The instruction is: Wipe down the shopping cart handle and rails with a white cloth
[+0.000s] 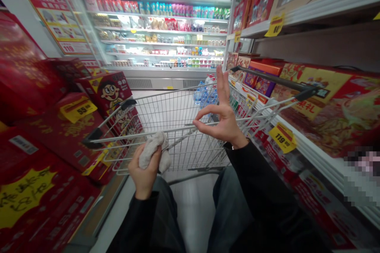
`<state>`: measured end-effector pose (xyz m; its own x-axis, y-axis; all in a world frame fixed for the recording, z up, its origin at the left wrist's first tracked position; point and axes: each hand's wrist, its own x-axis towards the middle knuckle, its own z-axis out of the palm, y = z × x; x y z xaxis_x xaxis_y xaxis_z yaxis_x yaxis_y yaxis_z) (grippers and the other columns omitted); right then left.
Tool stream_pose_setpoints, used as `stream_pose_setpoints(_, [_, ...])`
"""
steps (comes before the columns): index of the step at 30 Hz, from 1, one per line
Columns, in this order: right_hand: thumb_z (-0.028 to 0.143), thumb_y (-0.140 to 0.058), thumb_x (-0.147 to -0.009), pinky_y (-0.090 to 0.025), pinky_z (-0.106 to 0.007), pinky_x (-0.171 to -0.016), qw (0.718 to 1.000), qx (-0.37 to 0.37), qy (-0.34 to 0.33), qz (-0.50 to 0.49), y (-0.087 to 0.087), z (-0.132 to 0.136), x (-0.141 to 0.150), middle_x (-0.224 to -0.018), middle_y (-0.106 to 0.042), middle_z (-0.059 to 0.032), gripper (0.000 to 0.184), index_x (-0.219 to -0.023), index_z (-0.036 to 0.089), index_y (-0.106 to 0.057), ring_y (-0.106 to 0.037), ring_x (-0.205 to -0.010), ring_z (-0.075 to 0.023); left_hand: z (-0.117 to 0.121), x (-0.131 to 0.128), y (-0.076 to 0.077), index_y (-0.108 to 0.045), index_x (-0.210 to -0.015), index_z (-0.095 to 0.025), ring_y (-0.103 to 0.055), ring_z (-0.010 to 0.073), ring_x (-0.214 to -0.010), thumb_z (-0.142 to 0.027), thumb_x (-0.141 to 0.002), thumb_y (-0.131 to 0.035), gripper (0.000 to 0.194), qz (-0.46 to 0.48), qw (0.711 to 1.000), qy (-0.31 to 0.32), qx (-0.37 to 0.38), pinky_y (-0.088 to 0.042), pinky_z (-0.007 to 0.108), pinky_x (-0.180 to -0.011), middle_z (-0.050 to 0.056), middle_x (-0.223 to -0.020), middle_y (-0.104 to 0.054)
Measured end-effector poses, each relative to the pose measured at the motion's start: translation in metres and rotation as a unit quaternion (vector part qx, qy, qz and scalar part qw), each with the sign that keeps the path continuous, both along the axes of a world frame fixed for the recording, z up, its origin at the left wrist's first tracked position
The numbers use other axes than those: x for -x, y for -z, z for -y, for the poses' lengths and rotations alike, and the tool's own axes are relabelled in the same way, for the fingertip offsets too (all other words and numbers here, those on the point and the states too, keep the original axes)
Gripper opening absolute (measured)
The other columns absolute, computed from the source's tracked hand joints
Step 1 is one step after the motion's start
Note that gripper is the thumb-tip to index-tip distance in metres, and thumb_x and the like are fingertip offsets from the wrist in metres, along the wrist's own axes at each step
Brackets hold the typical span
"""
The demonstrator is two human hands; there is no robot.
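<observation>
My left hand (pixel 144 174) is closed around a crumpled grey-white cloth (pixel 152 149), held against the near rim of a wire shopping cart (pixel 175 114). My right hand (pixel 221 116) is raised over the cart's right side. Its thumb and forefinger touch in a ring and the other fingers point up; nothing is in it. The cart's black push handle (pixel 279 81) runs across at upper right. Bottled water (pixel 204 95) shows through the cart's far end. My legs in dark trousers are below the cart.
Stacked red gift boxes (pixel 44 134) with yellow price tags line the left. Shelves with red and yellow boxed goods (pixel 326 102) line the right. A lit refrigerated case (pixel 160 35) closes the far end of the narrow aisle. The floor (pixel 192 205) is pale tile.
</observation>
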<state>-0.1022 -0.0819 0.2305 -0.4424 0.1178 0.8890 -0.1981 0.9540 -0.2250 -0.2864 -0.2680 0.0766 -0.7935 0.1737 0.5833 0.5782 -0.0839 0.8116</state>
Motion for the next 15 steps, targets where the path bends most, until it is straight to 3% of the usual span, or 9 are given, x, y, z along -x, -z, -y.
stream_pose_setpoints(4, [0.027,-0.073,-0.083,-0.012,-0.057,-0.131,0.996,-0.009,0.084,-0.019,0.006,-0.01,-0.019,-0.164,-0.036,0.0112,0.003,-0.083,0.028,-0.075,-0.016,-0.16,-0.0281,0.002,-0.001,0.005,-0.071,-0.11,-0.018,-0.068,0.0207,-0.097,-0.048,-0.077,-0.079,0.046,0.007,1.0,0.008,0.005,-0.055,0.034,-0.096,0.007,-0.106,-0.072])
stream_pose_setpoints(9, [0.034,-0.063,-0.091,-0.035,-0.061,-0.118,0.968,0.031,0.239,-0.067,0.034,-0.044,-0.06,-0.145,-0.062,-0.005,0.014,-0.084,0.024,-0.071,-0.05,-0.141,-0.0288,-0.003,-0.008,0.001,-0.07,-0.111,-0.018,-0.068,0.021,-0.097,-0.046,-0.079,-0.077,0.043,0.005,1.0,0.007,0.002,-0.055,0.035,-0.096,0.007,-0.104,-0.072])
stream_pose_setpoints(12, [0.032,-0.064,-0.09,-0.038,-0.058,-0.114,0.948,0.017,0.309,-0.071,0.049,-0.069,-0.078,-0.127,-0.073,-0.0083,0.012,-0.084,0.023,-0.071,-0.063,-0.124,-0.0279,-0.014,-0.022,-0.015,-0.067,-0.119,-0.023,-0.065,0.0224,-0.108,-0.038,-0.082,-0.074,0.041,-0.131,0.99,0.036,0.045,-0.051,0.038,-0.102,0.007,-0.117,-0.068])
stream_pose_setpoints(15, [0.029,-0.065,-0.088,-0.033,-0.058,-0.117,0.938,-0.005,0.344,-0.047,0.058,-0.084,-0.085,-0.115,-0.077,-0.0062,0.009,-0.088,0.024,-0.072,-0.066,-0.117,-0.027,-0.031,-0.047,-0.03,-0.063,-0.129,-0.028,-0.057,0.0269,-0.123,-0.032,-0.078,-0.075,0.052,-0.302,0.939,0.09,0.138,-0.046,0.043,-0.11,0.008,-0.134,-0.06])
